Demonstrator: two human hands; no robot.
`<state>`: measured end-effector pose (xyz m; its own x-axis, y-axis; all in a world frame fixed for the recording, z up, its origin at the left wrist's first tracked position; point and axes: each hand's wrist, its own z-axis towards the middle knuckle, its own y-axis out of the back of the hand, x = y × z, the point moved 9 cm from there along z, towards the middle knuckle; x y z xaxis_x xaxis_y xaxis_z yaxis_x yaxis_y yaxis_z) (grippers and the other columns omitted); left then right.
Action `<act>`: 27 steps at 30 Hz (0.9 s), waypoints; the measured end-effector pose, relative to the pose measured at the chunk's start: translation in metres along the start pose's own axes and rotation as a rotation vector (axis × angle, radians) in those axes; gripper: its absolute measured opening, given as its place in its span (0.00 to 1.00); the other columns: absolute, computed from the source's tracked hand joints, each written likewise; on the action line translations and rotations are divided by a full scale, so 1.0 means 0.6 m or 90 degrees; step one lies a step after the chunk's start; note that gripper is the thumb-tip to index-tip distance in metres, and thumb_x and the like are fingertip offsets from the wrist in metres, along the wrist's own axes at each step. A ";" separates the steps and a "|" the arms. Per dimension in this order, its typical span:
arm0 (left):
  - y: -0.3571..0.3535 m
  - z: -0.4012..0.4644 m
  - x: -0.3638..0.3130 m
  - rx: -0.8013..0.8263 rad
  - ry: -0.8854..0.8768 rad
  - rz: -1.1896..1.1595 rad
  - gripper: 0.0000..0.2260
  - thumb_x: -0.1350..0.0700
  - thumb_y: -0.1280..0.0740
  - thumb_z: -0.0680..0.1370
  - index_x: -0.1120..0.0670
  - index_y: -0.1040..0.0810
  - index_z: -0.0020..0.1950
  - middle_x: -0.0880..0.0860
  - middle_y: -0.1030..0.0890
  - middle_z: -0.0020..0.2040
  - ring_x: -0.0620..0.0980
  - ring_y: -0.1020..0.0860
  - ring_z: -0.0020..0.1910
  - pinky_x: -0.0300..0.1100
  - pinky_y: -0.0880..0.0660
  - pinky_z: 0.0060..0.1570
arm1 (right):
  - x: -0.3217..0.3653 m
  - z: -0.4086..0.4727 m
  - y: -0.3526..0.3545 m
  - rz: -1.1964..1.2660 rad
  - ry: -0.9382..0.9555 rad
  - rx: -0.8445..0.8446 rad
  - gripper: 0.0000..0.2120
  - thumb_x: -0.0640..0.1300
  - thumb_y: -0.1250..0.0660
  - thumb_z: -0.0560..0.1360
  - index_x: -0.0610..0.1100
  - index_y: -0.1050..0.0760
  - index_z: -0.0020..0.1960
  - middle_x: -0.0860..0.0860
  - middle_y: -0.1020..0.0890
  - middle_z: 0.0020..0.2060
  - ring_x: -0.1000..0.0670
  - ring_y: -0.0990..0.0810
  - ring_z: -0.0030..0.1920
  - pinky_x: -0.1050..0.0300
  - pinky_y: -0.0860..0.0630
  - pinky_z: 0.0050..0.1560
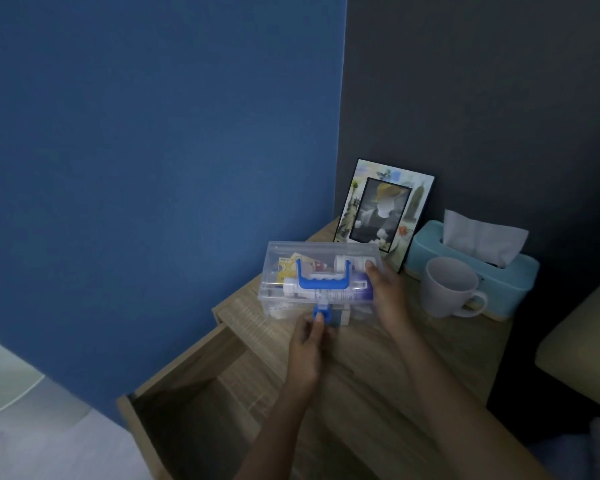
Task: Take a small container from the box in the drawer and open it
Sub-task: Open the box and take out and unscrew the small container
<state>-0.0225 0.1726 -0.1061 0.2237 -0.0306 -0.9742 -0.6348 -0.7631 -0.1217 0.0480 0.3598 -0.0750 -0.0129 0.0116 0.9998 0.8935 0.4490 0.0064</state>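
A clear plastic box (291,258) with a blue handle (321,277) on its lid and a blue latch (321,311) on its front rests on the wooden nightstand top. Small white containers, tubes and packets show through its walls. My right hand (387,289) grips the box's right end, thumb on the lid. My left hand (309,344) pinches the blue latch at the front. The lid looks shut. The drawer (194,403) below stands pulled out, dark inside.
A picture frame (383,209) leans against the dark wall behind the box. A white mug (449,287) and a teal tissue box (471,261) stand to the right. The blue wall is on the left; a cushion edge (582,355) lies at right.
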 end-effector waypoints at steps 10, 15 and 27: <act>0.124 -0.027 -0.056 -0.257 -0.146 0.041 0.26 0.42 0.41 0.77 0.51 0.34 0.73 0.49 0.29 0.70 0.44 0.30 0.66 0.34 0.32 0.54 | -0.018 -0.096 0.043 -0.016 0.004 -0.049 0.28 0.67 0.51 0.71 0.47 0.23 0.42 0.48 0.17 0.36 0.50 0.19 0.37 0.58 0.25 0.37; 0.105 -0.010 -0.074 -0.160 -0.174 0.053 0.30 0.38 0.45 0.76 0.48 0.38 0.76 0.48 0.32 0.75 0.44 0.34 0.73 0.46 0.35 0.71 | -0.003 -0.097 0.031 -0.004 0.010 -0.040 0.27 0.66 0.54 0.72 0.50 0.23 0.42 0.54 0.18 0.35 0.60 0.20 0.33 0.62 0.29 0.37; 0.114 0.000 -0.071 -0.152 -0.167 0.050 0.32 0.36 0.46 0.74 0.47 0.40 0.77 0.46 0.36 0.76 0.43 0.39 0.75 0.47 0.41 0.74 | 0.070 -0.006 -0.012 -0.047 0.008 0.026 0.51 0.82 0.51 0.59 0.57 0.44 0.76 0.51 0.35 0.75 0.46 0.32 0.72 0.39 0.34 0.70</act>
<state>-0.0753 0.1218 -0.0731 -0.0364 0.0480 -0.9982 -0.4447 -0.8953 -0.0269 0.0428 0.3542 -0.0329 -0.0726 -0.0343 0.9968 0.8709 0.4849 0.0801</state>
